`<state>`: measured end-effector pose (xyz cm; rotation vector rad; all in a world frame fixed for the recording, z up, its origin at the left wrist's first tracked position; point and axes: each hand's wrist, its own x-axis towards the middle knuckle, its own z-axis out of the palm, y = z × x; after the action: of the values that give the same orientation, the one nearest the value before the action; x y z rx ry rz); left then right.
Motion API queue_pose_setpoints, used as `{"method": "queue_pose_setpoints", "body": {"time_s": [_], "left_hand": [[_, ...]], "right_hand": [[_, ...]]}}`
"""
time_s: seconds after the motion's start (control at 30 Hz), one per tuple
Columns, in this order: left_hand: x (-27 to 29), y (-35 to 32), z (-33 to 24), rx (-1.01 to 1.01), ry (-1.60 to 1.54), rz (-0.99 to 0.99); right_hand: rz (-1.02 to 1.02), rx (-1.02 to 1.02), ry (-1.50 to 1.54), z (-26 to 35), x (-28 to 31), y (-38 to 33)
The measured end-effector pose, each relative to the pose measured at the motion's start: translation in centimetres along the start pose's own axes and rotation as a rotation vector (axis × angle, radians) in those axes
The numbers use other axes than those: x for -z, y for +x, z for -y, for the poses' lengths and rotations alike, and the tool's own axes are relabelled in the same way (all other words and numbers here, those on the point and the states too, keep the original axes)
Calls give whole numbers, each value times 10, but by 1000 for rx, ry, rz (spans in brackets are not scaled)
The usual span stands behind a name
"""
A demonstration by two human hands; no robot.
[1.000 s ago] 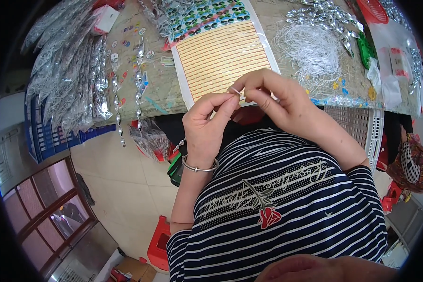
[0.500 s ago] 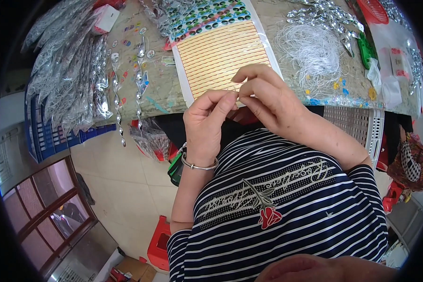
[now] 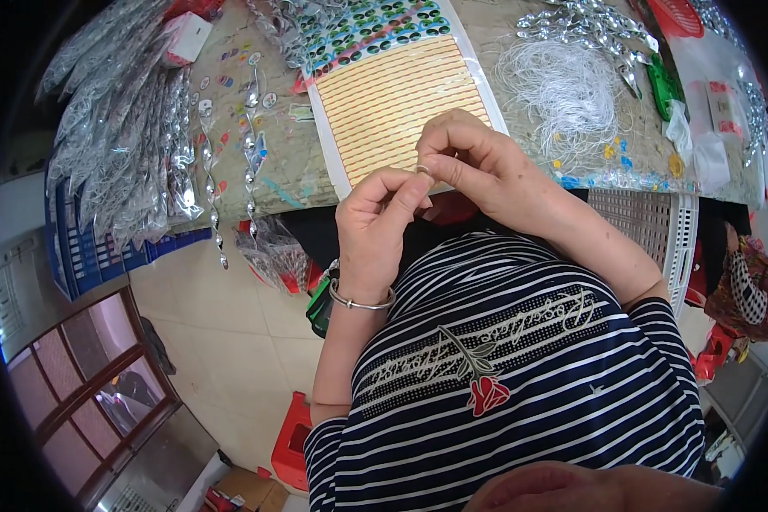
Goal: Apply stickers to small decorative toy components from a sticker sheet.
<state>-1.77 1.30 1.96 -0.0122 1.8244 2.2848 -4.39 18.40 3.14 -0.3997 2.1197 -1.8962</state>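
Observation:
My left hand (image 3: 372, 224) is closed in a pinch, thumb against the bent forefinger, with a metal bangle on its wrist. Right beside it, the thumb and forefinger of my right hand (image 3: 485, 171) are pressed together, and the fingertips of both hands meet. A tiny pale piece (image 3: 422, 169) shows where they meet; its kind is too small to tell. Under and beyond the hands lies a printed sticker sheet (image 3: 392, 94), with yellow striped strips and rows of green and blue round prints.
A loose heap of white thread (image 3: 563, 94) lies right of the sheet, near green-handled scissors (image 3: 664, 87). Twisted silver foil strips (image 3: 251, 162) hang over the table edge at left, beside a pile of clear-wrapped silver pieces (image 3: 119, 128). A blue crate (image 3: 68, 247) stands below.
My right thumb and forefinger, apart before, have come together in a pinch at the left fingertips. My left hand has barely moved.

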Motion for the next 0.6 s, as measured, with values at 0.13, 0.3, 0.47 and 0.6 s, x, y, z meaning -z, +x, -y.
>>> {"method": "queue_pose_setpoints", "body": {"time_s": [0.13,0.3,0.47,0.6], "left_hand": [[3,0,2,42,-52,16],[3,0,-1,40,-81,18],[1,-1,-2,-20,-24,-77],[3,2,7,-121,104,-67]], "right_hand": [[-14,135,-61,-1,-1,4],[-24,122,-89,0,0,5],[-140,215,-204,13,5,0],[-116,255,-328,12,1,-6]]}}
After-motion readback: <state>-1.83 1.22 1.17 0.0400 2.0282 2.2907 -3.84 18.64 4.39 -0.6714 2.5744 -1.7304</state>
